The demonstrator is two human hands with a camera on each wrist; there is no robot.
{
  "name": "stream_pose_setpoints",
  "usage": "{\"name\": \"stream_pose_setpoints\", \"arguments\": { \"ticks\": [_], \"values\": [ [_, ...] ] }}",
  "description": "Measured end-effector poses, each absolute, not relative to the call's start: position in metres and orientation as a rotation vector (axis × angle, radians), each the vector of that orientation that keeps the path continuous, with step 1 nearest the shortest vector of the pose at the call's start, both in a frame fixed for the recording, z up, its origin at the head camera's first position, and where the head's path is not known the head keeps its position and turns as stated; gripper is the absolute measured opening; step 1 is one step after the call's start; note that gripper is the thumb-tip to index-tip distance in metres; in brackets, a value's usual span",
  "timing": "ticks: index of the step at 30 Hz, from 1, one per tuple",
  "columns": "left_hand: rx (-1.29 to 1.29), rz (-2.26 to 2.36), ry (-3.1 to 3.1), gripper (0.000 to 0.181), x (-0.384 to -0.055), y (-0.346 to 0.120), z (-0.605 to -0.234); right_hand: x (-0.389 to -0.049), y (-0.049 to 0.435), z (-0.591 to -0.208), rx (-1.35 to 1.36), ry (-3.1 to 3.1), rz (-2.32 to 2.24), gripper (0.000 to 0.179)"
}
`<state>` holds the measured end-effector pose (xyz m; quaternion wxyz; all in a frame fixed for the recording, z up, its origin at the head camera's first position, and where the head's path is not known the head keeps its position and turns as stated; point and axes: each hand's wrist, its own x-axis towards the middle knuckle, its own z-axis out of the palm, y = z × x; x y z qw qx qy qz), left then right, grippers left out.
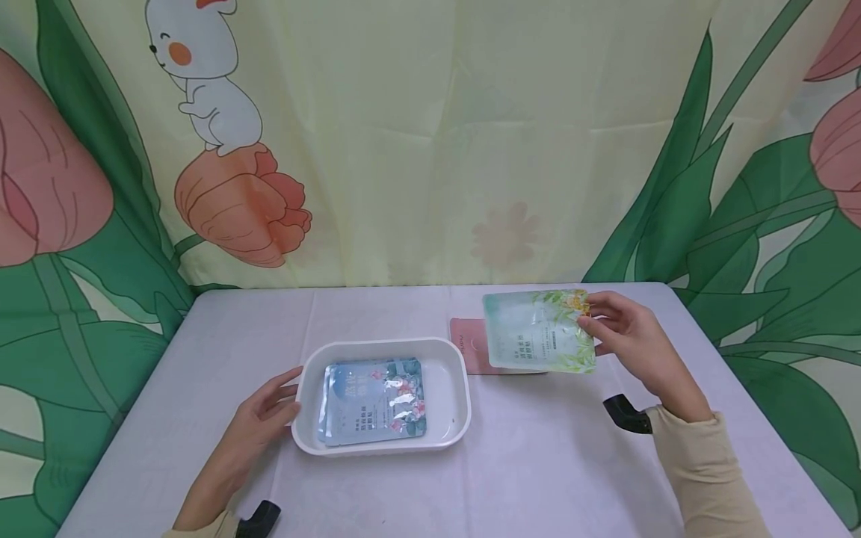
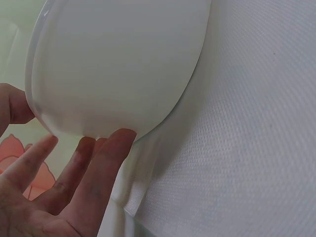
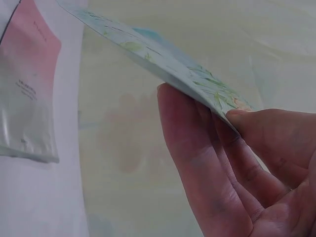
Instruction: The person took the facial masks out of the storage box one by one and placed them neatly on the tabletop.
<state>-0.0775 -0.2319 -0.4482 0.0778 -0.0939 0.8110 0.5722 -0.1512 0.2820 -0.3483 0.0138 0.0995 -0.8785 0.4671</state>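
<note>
My right hand (image 1: pixel 628 329) pinches the right edge of a green facial mask packet (image 1: pixel 531 332), thumb on the printed face and fingers beneath. The right wrist view shows this packet (image 3: pixel 173 69) edge-on and tilted, held up off the table. A pink packet (image 1: pixel 468 345) lies on the table, partly hidden behind the green one. Inside a white tray (image 1: pixel 447 441) lie blue mask packets (image 1: pixel 373 400), seemingly stacked. Fingertips of my left hand (image 1: pixel 258 415) touch the tray's left end; in the left wrist view they rest against its outer wall (image 2: pixel 118 64) without curling round it.
A white cloth covers the table (image 1: pixel 538 463). Behind its far edge hangs a curtain (image 1: pixel 417 149) printed with tulips, leaves and a rabbit. Black wrist devices (image 1: pixel 628 415) sit on both forearms.
</note>
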Motion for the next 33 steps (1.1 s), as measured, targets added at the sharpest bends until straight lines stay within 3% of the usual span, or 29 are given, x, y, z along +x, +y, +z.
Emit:
{"name": "stream_pose_setpoints", "arguments": {
  "ticks": [33],
  "values": [
    [-0.28,1.705,2.431,0.061,-0.078,-0.233,-0.45,-0.163,0.324,-0.37,0.083,-2.816,1.384,0.051]
  ]
}}
